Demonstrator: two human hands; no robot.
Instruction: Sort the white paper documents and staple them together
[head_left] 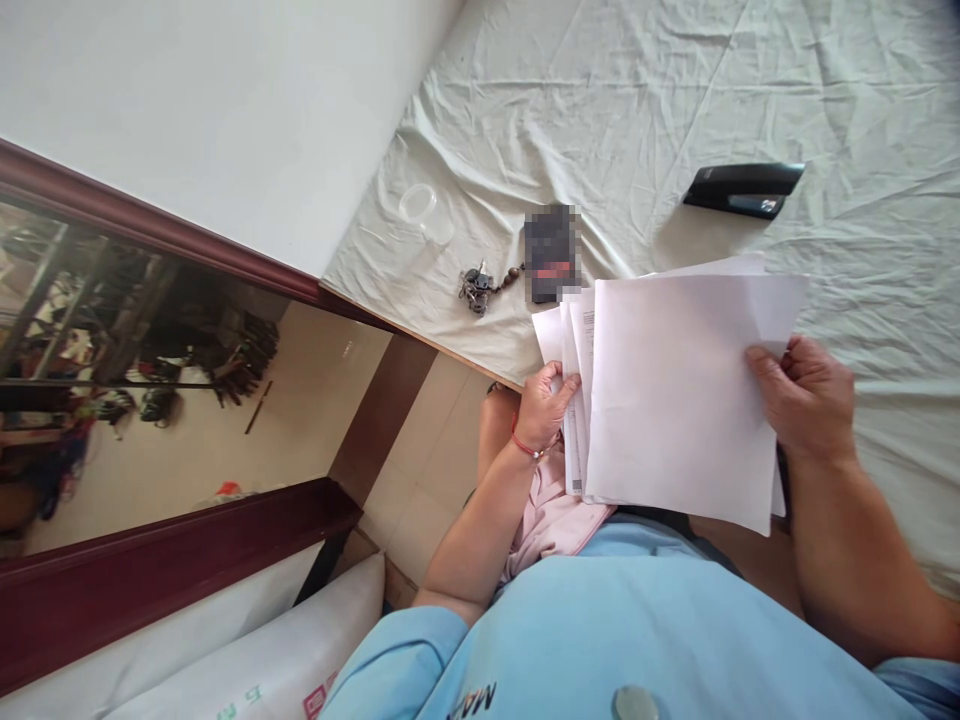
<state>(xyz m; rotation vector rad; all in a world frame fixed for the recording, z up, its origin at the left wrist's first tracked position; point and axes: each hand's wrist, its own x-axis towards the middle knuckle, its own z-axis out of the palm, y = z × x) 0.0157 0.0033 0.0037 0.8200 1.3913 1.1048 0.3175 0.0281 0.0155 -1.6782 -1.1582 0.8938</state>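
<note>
Several loose sheets of white paper [682, 390] are held up in front of my lap, the top one blank on the side I see. My left hand [546, 405], with a red string bracelet at the wrist, pinches the left edges, where some printed text shows. At the right edge, my right hand [810, 395] grips the paper with its thumb on top and its other fingers partly hidden behind. Beyond the sheets, a black stapler [742, 190] lies on the cloth-covered surface. A dark, blurred-out rectangular item [551, 250] lies just past the papers' upper left corner.
A bunch of keys [475, 287] with a beaded strand lies on the wrinkled pale cloth [622, 130]. Nearby is a clear plastic cup [426, 213]. To the left stand a white wall and a dark-red framed mirror [187, 380]; a white sack [300, 650] lies below.
</note>
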